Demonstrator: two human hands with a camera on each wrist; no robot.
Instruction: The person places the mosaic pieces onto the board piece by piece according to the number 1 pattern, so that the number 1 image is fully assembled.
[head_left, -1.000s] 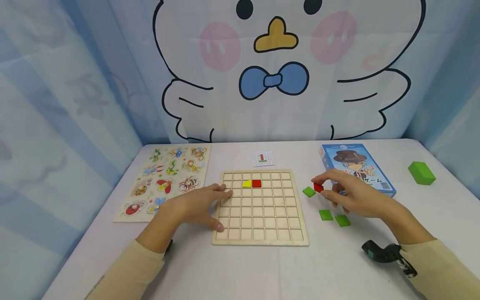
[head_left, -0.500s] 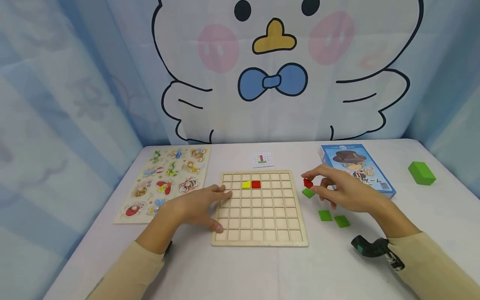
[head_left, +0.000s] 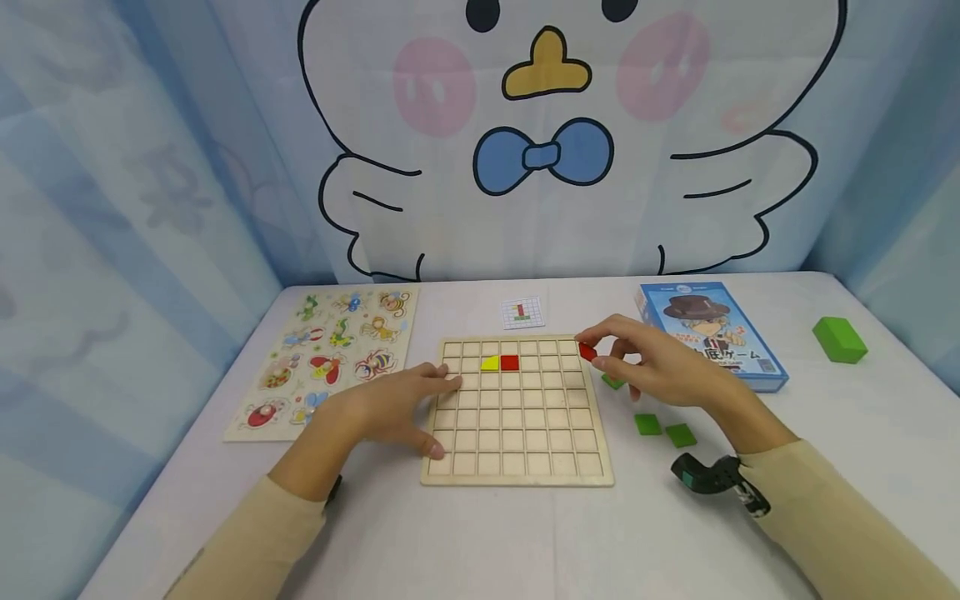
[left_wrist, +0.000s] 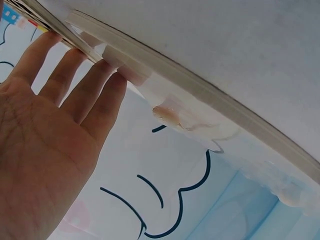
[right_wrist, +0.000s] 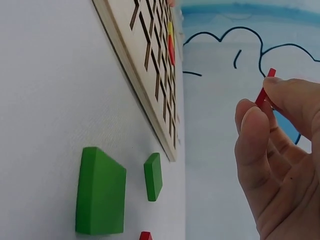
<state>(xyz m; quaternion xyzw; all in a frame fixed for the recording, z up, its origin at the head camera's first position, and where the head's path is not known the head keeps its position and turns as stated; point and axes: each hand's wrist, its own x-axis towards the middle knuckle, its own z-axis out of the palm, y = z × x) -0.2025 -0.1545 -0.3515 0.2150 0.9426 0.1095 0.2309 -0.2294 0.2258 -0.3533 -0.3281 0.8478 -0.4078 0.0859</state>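
A wooden grid board [head_left: 517,481] lies flat on the table, holding a yellow piece [head_left: 491,363] with a slanted left side beside a red square tile [head_left: 510,362] in its second row. My left hand [head_left: 386,408] rests along the board's left edge, fingers spread and fairly straight, as the left wrist view also shows. Between thumb and fingertip, my right hand [head_left: 656,362] pinches another red tile [right_wrist: 265,89], raised near the board's upper right corner. Green square tiles [head_left: 648,424] lie on the table below that hand, one partly hidden by it.
Behind the board lies a small printed pattern card [head_left: 522,312]. An insect picture board [head_left: 322,362] is at the left. A blue game box [head_left: 705,304] and a green block [head_left: 840,340] stand at the right. The right wrist view catches a red piece [right_wrist: 145,236] at its bottom edge.
My right hand has moved left and slightly away from me with the red tile, from beside the blue box to the board's upper right corner. The left hand has stayed in place.
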